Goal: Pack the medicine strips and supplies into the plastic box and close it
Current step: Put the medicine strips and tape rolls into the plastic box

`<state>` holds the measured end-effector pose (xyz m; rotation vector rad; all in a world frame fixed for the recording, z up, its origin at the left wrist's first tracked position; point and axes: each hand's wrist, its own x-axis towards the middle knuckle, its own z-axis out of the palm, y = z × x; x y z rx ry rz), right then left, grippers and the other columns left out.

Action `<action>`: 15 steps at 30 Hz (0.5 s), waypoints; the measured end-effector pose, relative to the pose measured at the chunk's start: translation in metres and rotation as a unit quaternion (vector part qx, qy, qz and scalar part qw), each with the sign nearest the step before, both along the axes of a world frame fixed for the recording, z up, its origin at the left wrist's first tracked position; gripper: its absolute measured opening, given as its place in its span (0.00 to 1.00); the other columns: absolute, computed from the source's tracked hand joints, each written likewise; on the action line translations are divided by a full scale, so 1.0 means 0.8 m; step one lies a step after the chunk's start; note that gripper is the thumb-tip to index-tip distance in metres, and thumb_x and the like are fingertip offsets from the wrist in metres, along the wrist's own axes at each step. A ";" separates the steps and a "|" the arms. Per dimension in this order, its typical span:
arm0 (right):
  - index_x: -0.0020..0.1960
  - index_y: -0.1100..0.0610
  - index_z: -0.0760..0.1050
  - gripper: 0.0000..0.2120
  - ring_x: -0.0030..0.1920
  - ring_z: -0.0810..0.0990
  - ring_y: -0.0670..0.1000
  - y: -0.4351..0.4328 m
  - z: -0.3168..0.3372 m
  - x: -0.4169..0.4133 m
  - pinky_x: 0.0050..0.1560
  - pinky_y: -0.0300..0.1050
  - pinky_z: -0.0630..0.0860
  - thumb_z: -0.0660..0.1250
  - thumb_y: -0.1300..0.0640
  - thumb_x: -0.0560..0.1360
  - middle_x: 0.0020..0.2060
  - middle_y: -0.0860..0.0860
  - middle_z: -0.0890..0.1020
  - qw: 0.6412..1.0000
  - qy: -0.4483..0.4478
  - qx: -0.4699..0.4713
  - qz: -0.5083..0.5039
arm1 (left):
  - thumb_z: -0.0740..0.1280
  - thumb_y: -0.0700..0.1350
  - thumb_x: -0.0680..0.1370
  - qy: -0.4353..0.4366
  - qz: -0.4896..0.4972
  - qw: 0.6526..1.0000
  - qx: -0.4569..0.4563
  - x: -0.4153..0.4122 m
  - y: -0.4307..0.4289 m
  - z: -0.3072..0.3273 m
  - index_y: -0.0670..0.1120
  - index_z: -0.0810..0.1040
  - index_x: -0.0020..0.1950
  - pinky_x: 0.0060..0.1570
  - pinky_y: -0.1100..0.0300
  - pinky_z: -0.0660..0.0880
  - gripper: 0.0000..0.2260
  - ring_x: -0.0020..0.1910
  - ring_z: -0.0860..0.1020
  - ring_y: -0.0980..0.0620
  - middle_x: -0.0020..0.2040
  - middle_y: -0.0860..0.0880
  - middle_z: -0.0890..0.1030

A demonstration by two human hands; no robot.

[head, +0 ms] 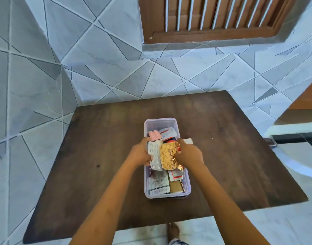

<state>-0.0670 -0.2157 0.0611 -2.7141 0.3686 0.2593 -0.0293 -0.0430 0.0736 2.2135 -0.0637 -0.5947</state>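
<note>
On the dark brown wooden table [222,156] stands our clear rectangular plastic box [185,184], lidless and full of strips. Our left hand [140,153] pinches a silver blister strip of white pills [155,157] over it; our right hand [189,154] grips a crumpled gold foil strip [169,156] alongside.

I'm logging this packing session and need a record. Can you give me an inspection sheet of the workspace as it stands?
Surface: dark wooden table, bare around the box.
Job's things: plastic box open, holding strips; no lid seen.
In hand: white blister strip, gold foil strip, both over the box.
Clutter: nothing seen.
Grippers: left hand on the white strip; right hand on the gold one.
Cables: nothing seen.
Surroundings: tiled wall, wooden shutter.
</note>
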 end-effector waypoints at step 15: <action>0.65 0.54 0.70 0.18 0.50 0.80 0.56 -0.015 -0.015 -0.036 0.49 0.49 0.77 0.55 0.49 0.78 0.50 0.58 0.81 0.994 -0.038 0.045 0.091 | 0.71 0.37 0.70 -0.093 -0.171 0.957 0.213 -0.015 -0.003 0.002 0.43 0.80 0.57 0.54 0.58 0.72 0.15 0.57 0.76 0.48 0.57 0.46 0.79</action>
